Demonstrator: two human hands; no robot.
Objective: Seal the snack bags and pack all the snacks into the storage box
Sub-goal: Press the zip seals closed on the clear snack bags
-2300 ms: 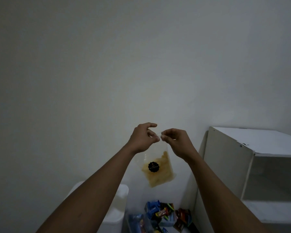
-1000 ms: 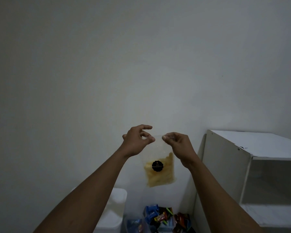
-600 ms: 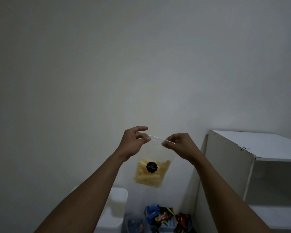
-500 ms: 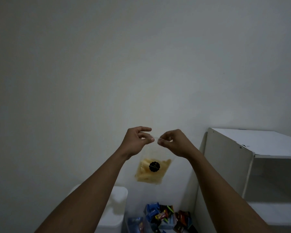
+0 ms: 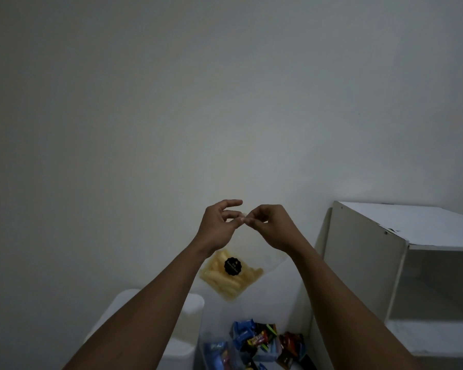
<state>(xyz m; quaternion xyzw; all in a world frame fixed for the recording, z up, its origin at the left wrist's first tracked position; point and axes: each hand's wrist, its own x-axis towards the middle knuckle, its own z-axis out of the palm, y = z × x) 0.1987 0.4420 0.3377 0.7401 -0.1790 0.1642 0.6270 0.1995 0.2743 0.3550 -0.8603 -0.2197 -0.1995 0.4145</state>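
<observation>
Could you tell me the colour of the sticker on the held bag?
The sticker is black, seen in the head view.

Plain home room, bare white wall [image 5: 225, 102], white cabinet [image 5: 401, 252], loose snack packets [image 5: 257, 340] below

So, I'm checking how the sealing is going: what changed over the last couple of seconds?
The left hand and right hand, spread apart along the top of the snack bag a moment ago, have come together, fingertips touching; the bag now hangs tilted, corner down. Both still pinch its top edge; the wrapped snacks below lie unmoved.
</observation>
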